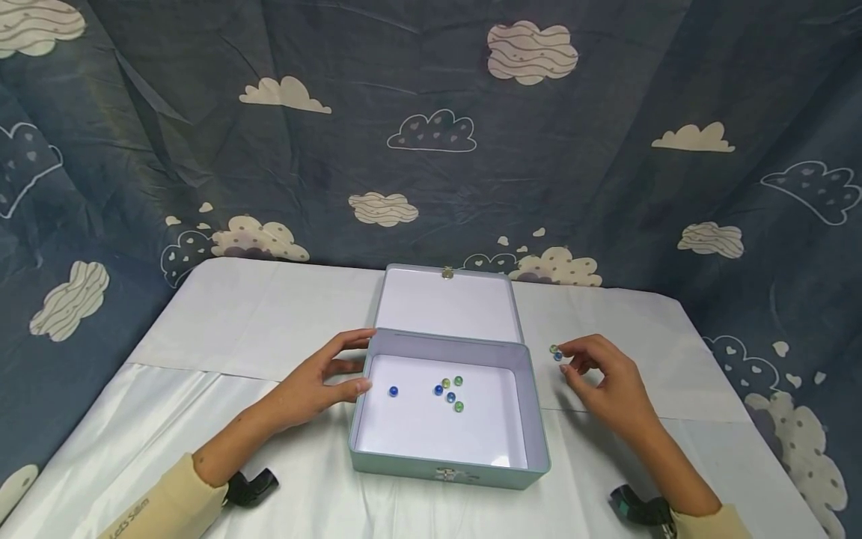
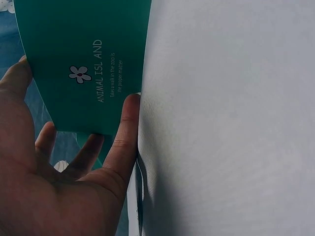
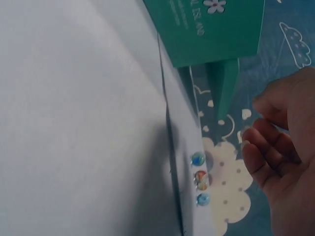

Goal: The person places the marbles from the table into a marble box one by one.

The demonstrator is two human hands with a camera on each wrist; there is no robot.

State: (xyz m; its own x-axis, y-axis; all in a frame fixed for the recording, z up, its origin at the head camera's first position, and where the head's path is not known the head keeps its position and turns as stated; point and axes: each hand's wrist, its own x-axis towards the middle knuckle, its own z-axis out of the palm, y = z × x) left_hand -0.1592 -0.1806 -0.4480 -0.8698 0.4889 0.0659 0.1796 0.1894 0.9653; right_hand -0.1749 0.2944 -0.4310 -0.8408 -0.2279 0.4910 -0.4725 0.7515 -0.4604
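Marbles (image 3: 201, 180) on the desk (image 1: 633, 322) lie just left of the nearer right grip (image 1: 611, 383), thumb and fingers apart; contact unclear.

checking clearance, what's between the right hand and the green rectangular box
The head view shows a greenish glass marble and a blue glass marble on white cloth between the right hand and the box.

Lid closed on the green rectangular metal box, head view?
No: the rectangular lid lies open behind the box, with blue and green glass marbles visible inside.
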